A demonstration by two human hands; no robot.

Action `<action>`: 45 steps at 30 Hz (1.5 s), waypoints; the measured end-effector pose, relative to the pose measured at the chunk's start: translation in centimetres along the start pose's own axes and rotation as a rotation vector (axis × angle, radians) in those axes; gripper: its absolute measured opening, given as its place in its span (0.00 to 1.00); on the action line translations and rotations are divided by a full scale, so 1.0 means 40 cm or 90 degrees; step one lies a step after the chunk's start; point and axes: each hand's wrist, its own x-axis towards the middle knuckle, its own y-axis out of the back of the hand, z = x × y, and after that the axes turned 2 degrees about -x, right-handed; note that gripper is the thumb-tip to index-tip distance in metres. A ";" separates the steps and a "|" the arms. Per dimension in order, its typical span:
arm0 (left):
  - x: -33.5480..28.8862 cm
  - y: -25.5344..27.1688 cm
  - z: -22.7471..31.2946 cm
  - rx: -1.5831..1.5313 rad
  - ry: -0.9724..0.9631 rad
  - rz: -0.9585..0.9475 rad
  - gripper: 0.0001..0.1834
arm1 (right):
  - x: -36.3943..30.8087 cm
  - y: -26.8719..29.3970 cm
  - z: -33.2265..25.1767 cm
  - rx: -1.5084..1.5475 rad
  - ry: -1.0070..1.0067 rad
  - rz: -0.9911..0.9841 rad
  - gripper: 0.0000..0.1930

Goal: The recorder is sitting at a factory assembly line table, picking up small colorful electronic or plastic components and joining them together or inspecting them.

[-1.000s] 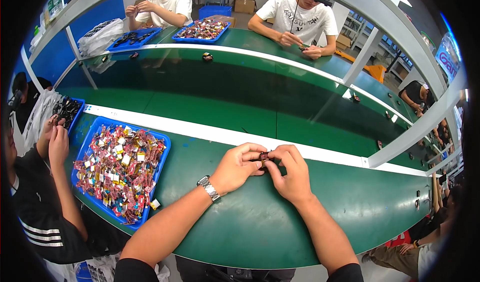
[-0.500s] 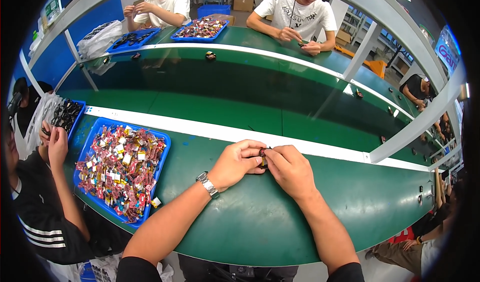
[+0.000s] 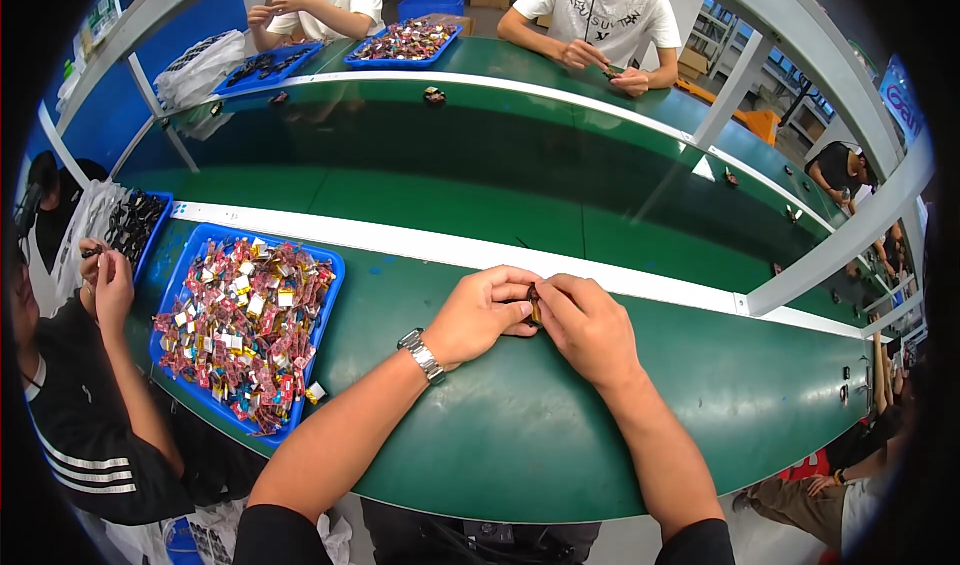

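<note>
Above the green work surface (image 3: pixel 470 425), my left hand (image 3: pixel 480 313) pinches a small black electronic piece (image 3: pixel 534 310) with yellow and dark red parts. My right hand (image 3: pixel 592 330) grips the same piece from the other side, thumb and fingertips pressed on it. The fingers cover most of the piece, so its exact kind is hidden. Left of my hands stands a blue tray (image 3: pixel 338 300) heaped with small red circuit boards (image 3: pixel 245 330) that carry white and yellow parts.
Beyond a white rail (image 3: pixel 420 242) runs a green conveyor belt (image 3: pixel 400 155) with several small dark pieces, one a black piece (image 3: pixel 434 96). A co-worker's hand (image 3: pixel 112 280) is busy at the left beside a tray of black parts (image 3: pixel 130 223). A grey frame post (image 3: pixel 800 275) rises at the right.
My hands stay together on the black piece; the right fingers have shifted slightly over it. The view has tilted a little, and small pieces on the belt appear slightly farther right.
</note>
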 end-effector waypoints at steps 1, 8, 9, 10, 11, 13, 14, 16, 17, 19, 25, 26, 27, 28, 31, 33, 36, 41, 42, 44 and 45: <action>-0.002 0.001 0.001 -0.016 -0.006 0.002 0.17 | -0.001 -0.003 -0.001 -0.006 0.000 0.002 0.12; -0.001 -0.004 0.009 -0.007 0.023 -0.013 0.17 | 0.009 0.019 0.011 0.070 -0.015 -0.025 0.11; 0.001 -0.006 0.007 0.011 0.024 -0.007 0.17 | 0.006 0.013 0.012 0.055 -0.012 -0.018 0.11; 0.003 -0.005 0.007 0.029 0.024 -0.002 0.17 | 0.008 0.007 0.011 0.038 -0.010 -0.011 0.10; 0.003 -0.004 0.006 0.030 0.024 -0.003 0.17 | 0.010 0.006 0.007 0.037 -0.011 -0.010 0.10; 0.000 -0.002 0.007 0.016 0.013 0.006 0.17 | 0.012 0.008 0.002 0.018 0.010 0.005 0.10; 0.000 -0.002 0.006 0.019 0.014 0.004 0.17 | 0.011 0.010 0.005 0.017 0.008 0.008 0.10; 0.002 -0.001 0.005 0.007 0.000 0.001 0.17 | 0.009 0.012 0.012 0.028 0.024 0.023 0.11; 0.002 -0.001 0.005 0.009 -0.001 0.001 0.17 | 0.008 0.011 0.012 0.029 0.024 0.026 0.11; 0.002 0.001 0.005 -0.011 -0.002 0.004 0.17 | 0.009 0.008 0.010 0.021 0.030 0.044 0.11; 0.003 -0.006 0.002 0.059 0.013 -0.002 0.18 | 0.008 0.009 0.007 0.006 0.017 -0.009 0.12; 0.003 -0.006 0.001 0.059 0.012 -0.002 0.18 | 0.009 0.010 0.003 0.005 0.018 -0.009 0.12; 0.003 -0.006 -0.001 0.057 0.007 -0.001 0.18 | 0.010 0.011 -0.001 -0.003 0.010 -0.014 0.12; 0.003 -0.006 -0.001 0.055 0.003 0.000 0.18 | 0.009 0.012 -0.003 -0.011 0.002 -0.019 0.12; 0.000 -0.004 0.008 0.025 0.018 -0.009 0.17 | -0.001 0.006 0.000 -0.040 0.012 0.002 0.12; 0.000 0.002 0.006 0.016 0.017 -0.014 0.18 | 0.004 0.009 0.010 0.003 0.018 0.013 0.12; 0.003 0.005 0.002 -0.004 0.003 -0.015 0.18 | 0.005 0.019 0.019 0.069 0.024 0.027 0.14; 0.003 0.009 -0.003 -0.024 -0.022 0.006 0.19 | 0.006 0.040 0.009 0.114 0.030 -0.002 0.16; 0.002 0.006 0.000 -0.019 -0.016 0.002 0.18 | 0.004 0.035 0.013 0.115 0.018 -0.003 0.15; 0.001 0.007 0.002 -0.013 -0.010 -0.003 0.18 | 0.006 0.034 0.015 0.115 0.006 -0.003 0.14; 0.001 0.009 0.000 -0.011 -0.015 -0.005 0.18 | 0.008 0.036 0.016 0.126 0.001 -0.011 0.12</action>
